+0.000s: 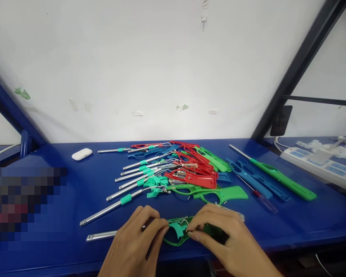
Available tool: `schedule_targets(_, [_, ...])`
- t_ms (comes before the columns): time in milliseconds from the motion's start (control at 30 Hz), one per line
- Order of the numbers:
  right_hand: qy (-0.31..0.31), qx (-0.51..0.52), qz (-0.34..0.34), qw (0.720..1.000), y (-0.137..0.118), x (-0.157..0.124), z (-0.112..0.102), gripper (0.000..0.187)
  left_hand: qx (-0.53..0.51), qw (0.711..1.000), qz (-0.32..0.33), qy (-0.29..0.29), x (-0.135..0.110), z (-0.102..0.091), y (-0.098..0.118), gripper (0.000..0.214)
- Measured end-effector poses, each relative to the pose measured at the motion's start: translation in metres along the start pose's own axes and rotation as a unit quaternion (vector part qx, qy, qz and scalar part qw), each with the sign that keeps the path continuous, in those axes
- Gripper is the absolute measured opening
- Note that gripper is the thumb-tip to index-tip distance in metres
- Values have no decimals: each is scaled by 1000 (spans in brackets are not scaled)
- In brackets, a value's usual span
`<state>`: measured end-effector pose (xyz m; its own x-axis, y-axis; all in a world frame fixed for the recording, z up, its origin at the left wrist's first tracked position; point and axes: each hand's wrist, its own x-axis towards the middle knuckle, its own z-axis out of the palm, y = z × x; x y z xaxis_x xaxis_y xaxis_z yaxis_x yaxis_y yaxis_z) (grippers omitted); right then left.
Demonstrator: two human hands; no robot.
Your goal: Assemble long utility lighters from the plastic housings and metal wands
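Observation:
At the front edge of the table lies an opened long-nosed lighter, its metal tube [101, 236] pointing left and its green half shell [173, 243] between my hands. A teal trigger [177, 229] sits in the shell, with a thin white wire [185, 221] looping above it. My left hand [138, 238] is closed on the lighter where the tube meets the shell, its fingertips beside the trigger. With thumb and forefinger, my right hand [219, 232] pinches the wire at the trigger's right side; the fingertips hide its end. The shell's right part is mostly behind this hand.
Behind my hands lie several opened lighters with metal tubes [112, 209], red shells [192, 179] and a green shell [233, 193]. To the right are a closed green lighter [282, 179], blue shells [252, 181], a screwdriver [263, 200] and a power strip [320, 165]. A white case [82, 154] lies back left.

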<state>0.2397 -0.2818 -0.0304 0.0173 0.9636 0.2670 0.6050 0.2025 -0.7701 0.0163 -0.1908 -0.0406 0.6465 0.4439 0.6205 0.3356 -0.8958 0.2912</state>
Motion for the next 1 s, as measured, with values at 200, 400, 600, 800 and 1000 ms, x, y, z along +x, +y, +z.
schedule_targets(200, [5,1,-2,1000,1,1,0,10,7,1000,-2,5,0,3,-1,22])
schedule_targets(400, [7,0,-6,1000,1,1,1,10,19,1000,-1,-4,-2,1,-3,26])
schedule_targets(600, [10,3,-6,1000,-1,1,1,11,22,1000,-2,-7,-1,2,-1,26])
schedule_targets(800, [16,2,-7,1000,-2,2,0,12,94,995,26,-32,-3,-3,1,40])
schedule_targets(1000, [27,13,-3,1000,3,1,2,10,185,975,101,-70,-2,-12,7,41])
